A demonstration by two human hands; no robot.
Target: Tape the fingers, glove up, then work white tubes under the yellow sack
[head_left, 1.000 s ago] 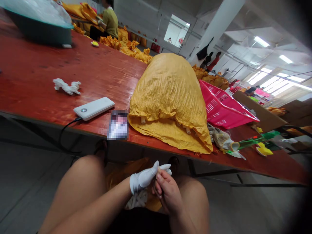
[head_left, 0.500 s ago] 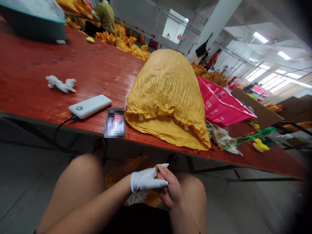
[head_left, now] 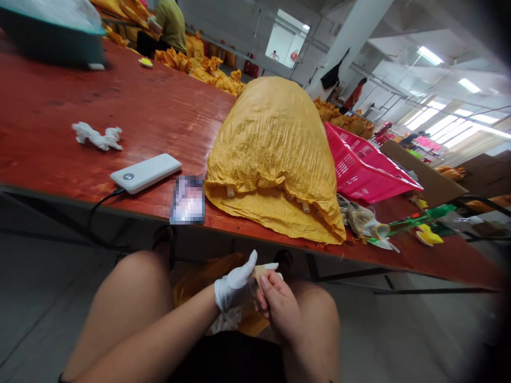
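Observation:
My left hand (head_left: 236, 285) wears a white glove. Its thumb points up, apart from the fingers, which stretch toward my right hand and are partly hidden behind it. Bare, my right hand (head_left: 281, 304) pinches a small tan strip (head_left: 260, 273) between thumb and fingers, right against the gloved fingers. What the strip is made of, and whether it goes around a gloved finger, I cannot tell. Both hands are above my lap, below the front edge of the red table (head_left: 159, 114). Between my legs lies an orange bag (head_left: 199, 276) with crumpled white material (head_left: 227, 321).
A full yellow woven sack (head_left: 275, 138) rests on the table, pale sticks showing at its mouth. To its left lie a white power bank (head_left: 146, 173) with a cable and crumpled white tissue (head_left: 97, 136). A pink basket (head_left: 365, 167) stands right. A person (head_left: 170, 26) sits beyond.
My left thumb has lifted away from my right hand. The right hand has turned and its fingers have curled around the tan strip, which shows more clearly now.

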